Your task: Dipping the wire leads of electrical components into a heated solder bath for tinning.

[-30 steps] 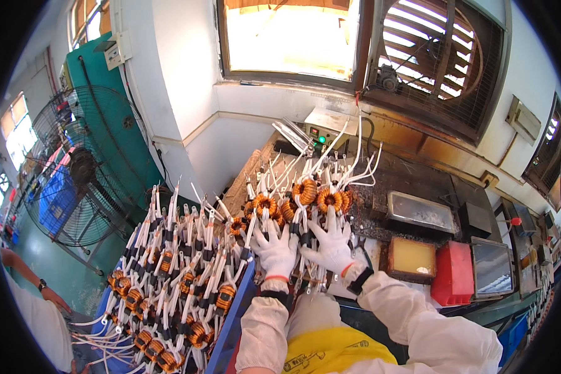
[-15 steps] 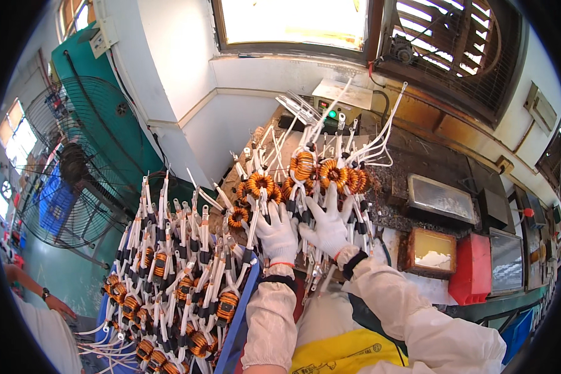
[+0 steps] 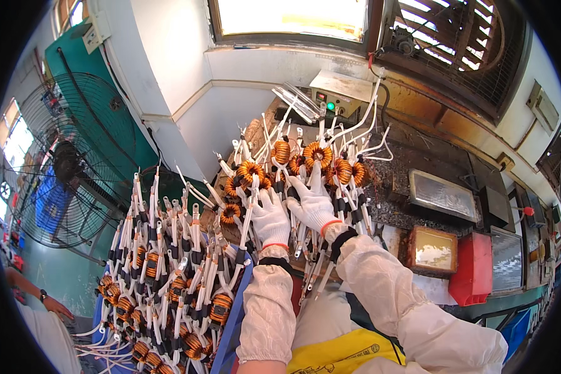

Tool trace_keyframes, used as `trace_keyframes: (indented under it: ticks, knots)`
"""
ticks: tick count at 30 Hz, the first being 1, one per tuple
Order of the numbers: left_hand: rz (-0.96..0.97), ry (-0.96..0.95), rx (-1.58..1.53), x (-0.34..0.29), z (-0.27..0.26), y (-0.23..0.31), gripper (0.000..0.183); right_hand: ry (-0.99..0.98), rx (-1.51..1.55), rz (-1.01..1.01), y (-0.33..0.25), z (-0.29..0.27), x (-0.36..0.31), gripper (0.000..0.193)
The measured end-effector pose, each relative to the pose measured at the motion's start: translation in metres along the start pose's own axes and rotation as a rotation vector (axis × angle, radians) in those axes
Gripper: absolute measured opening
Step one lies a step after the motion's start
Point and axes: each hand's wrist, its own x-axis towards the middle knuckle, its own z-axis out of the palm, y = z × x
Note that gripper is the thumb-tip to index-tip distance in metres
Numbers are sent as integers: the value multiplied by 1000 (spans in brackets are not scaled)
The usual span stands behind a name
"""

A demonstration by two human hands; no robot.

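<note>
On the bench in front of me lies a heap of copper-wound ring coils (image 3: 318, 154) with white leads, black sleeves and metal lugs at their ends. My left hand (image 3: 271, 223), in a white glove, rests against the near side of the heap, fingers stretched out among the leads. Beside it my gloved right hand (image 3: 313, 204) lies with fingers spread over the leads, its fingertips close under an upper coil. Neither hand is closed around anything I can see. Parts of the lower coils are hidden behind the hands.
Left of my arms stands a blue crate (image 3: 234, 318) packed with similar coils. A control box (image 3: 343, 87) with a green light sits behind the heap. To the right are a glass-topped tray (image 3: 441, 194), a square pan (image 3: 431, 249) and a red bin (image 3: 470, 268). A fan (image 3: 65, 165) and another person's hand (image 3: 57, 308) are at left.
Both hands have moved a little away from me and left. The upper coils have shifted the same way, and the whole view has moved slightly.
</note>
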Motion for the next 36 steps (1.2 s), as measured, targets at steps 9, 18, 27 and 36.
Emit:
trace_keyframes:
  ticks: [9,18,27,36]
  knots:
    - [29,-9,-40,-8,5,-3,37,-147,-72,-1,-2,-9,-11,69]
    - [-62,-192,-195,5,-2,2,35,-107,-102,-145,-8,-69,-66,68]
    - [-516,-353,-470,33,-17,-3,28,-253,97,-36,8,-160,-182,61]
    - [40,25,-420,-11,-73,-1,37,-304,342,60,-7,-148,-235,54]
